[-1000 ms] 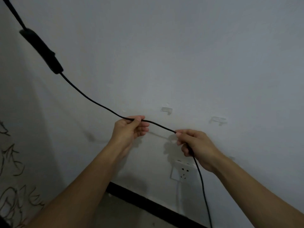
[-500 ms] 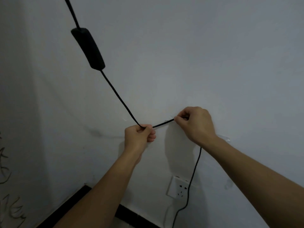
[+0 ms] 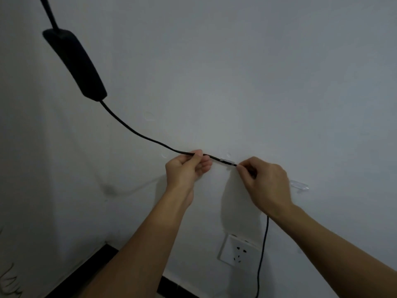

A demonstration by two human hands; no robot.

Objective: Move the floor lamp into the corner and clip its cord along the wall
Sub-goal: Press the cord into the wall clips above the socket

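A thin black lamp cord [image 3: 137, 134] runs down from the upper left across a white wall. A bulky black inline switch [image 3: 74, 65] hangs on it. My left hand [image 3: 189, 168] pinches the cord just left of a small clear wall clip [image 3: 226, 161]. My right hand [image 3: 264, 183] pinches the cord right of that clip. The cord lies in the clip between both hands. Below my right wrist the cord [image 3: 263, 254] drops toward the floor. A second clear clip [image 3: 299, 184] sticks to the wall further right with no cord in it. The lamp itself is out of view.
A white wall socket [image 3: 238, 250] sits low on the wall, beside the hanging cord. A black skirting board [image 3: 169, 289] runs along the floor. The room corner lies at the left, with dark scribbles [image 3: 8, 284] on the side wall.
Both hands carried the cord up to the clip, and it now sits in the clip between them. My right hand has slid off the clip to its right. The switch hangs closer.
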